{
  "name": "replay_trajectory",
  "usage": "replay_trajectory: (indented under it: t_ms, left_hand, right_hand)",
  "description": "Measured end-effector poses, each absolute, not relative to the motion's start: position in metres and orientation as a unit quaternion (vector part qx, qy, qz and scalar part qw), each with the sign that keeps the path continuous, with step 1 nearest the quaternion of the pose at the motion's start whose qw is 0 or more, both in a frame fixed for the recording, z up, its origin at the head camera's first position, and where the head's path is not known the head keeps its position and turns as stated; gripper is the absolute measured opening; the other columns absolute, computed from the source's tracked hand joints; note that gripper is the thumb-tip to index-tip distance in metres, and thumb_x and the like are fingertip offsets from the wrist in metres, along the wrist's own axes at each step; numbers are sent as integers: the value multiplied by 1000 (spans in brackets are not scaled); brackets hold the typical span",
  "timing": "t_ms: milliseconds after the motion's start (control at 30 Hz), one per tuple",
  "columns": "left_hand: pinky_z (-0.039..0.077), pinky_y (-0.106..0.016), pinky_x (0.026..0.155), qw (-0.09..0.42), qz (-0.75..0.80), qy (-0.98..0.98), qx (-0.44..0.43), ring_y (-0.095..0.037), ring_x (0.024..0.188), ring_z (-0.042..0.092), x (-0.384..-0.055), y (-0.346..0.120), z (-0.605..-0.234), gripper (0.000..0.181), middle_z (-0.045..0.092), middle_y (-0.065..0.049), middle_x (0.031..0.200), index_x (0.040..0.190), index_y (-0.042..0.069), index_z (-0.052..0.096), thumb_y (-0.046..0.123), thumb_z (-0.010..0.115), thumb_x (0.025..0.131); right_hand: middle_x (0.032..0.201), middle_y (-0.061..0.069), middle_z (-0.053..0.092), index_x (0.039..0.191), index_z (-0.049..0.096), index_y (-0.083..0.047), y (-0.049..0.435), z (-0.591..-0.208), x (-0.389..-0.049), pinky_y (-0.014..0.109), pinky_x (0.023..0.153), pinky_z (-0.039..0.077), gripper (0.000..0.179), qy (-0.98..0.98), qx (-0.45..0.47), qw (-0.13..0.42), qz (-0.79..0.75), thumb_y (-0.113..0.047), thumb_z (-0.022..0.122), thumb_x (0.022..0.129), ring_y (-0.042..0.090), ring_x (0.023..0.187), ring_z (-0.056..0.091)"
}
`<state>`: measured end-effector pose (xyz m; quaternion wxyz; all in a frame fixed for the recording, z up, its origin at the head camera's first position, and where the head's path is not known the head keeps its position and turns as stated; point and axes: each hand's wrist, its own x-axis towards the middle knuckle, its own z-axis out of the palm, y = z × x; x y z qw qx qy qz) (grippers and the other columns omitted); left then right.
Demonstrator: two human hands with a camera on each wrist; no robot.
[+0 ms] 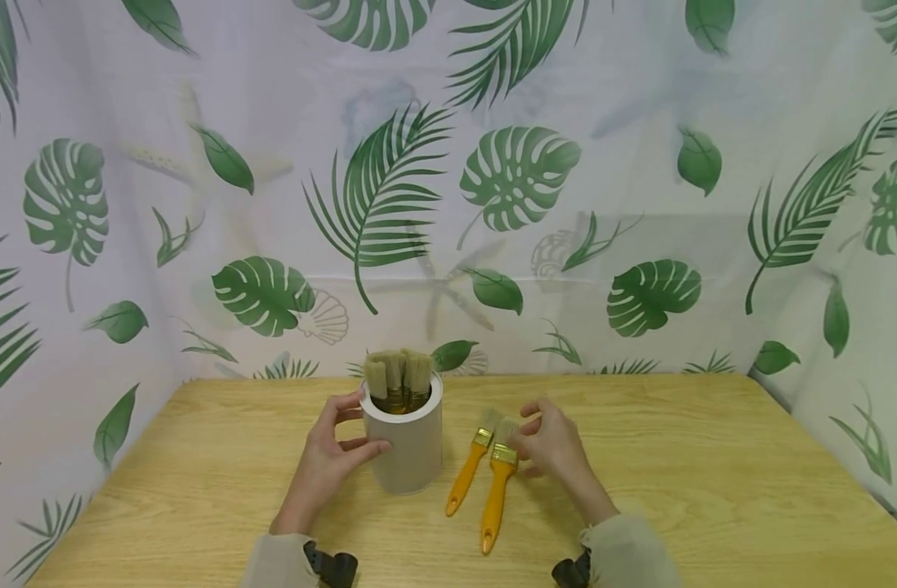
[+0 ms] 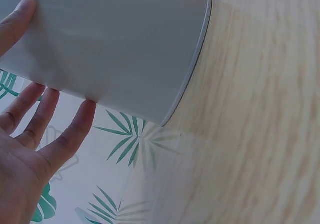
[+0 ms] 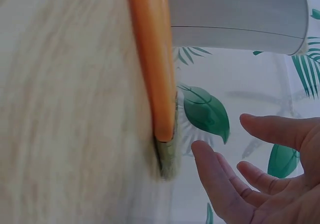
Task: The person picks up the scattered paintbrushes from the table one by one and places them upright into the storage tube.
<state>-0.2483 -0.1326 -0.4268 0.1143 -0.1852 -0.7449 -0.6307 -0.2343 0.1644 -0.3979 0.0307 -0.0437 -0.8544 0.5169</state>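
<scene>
A white cylindrical can [image 1: 404, 457] stands upright on the table with several paintbrushes [image 1: 399, 374] in it, bristles up. My left hand [image 1: 329, 453] holds the can's left side, thumb across the front and fingers round the back; the left wrist view shows fingertips [image 2: 90, 104] against its wall. Right of the can lie two loose paintbrushes with orange handles, a narrower one [image 1: 469, 469] and a wider one [image 1: 497, 490]. Beside the wider brush's bristles hovers my right hand [image 1: 555, 445]. In the right wrist view its fingers are parted and hold nothing, apart from the brush [image 3: 155, 64].
The wooden table [image 1: 713, 482] reaches back to a white curtain [image 1: 551, 327] printed with green leaves, which also hangs at both sides. Dark wrist cameras are strapped at both sleeves [image 1: 628, 555].
</scene>
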Motion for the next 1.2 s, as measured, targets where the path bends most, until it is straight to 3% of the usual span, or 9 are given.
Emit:
replay_trajectory:
  t_ms: [300,567,800,967,1133,1200]
  left_hand:
    - [59,-47,89,115,-628,-748,-182,-41,123,51,-249,-132,-427,60,45,-19,148,134,1,50,-9,79,83]
    - [59,-45,88,118,-629,-746,-185,-42,122,52,-251,-131,-427,60,46,-20,147,134,0,50,-11,79,82]
    - [59,-46,89,108,-629,-750,-171,-40,123,52,-248,-130,-426,61,47,-19,147,135,1,50,-8,79,83]
    - [59,-46,89,112,-633,-745,-178,-42,123,52,-248,-131,-425,61,47,-20,147,134,0,50,-11,79,82]
    - [59,-44,89,106,-635,-744,-177,-40,123,52,-249,-131,-426,62,47,-18,147,135,2,51,-9,80,82]
    - [59,-44,90,108,-635,-745,-172,-39,123,52,-249,-133,-426,62,47,-17,148,135,2,51,-9,80,81]
  right_hand:
    - [92,20,70,114,54,10,165,-409,-233,34,53,59,43,-884,-43,34,465,2,79,80,24,66,67]
    - [88,18,64,120,46,9,166,-413,-235,34,50,59,50,-882,-63,-26,466,-1,79,83,22,63,65]
    - [75,12,53,112,42,8,158,-419,-237,26,49,42,62,-924,-14,-22,382,-12,88,76,22,58,50]
    - [77,12,53,117,40,10,153,-415,-242,28,51,40,69,-946,0,-22,324,-12,89,73,25,61,50]
    - [77,12,51,107,44,9,164,-414,-247,29,53,41,53,-940,-18,-40,339,-1,83,72,24,62,48]
    - [69,8,46,86,45,1,168,-414,-250,26,49,41,39,-931,-26,-49,361,3,81,72,20,57,45]
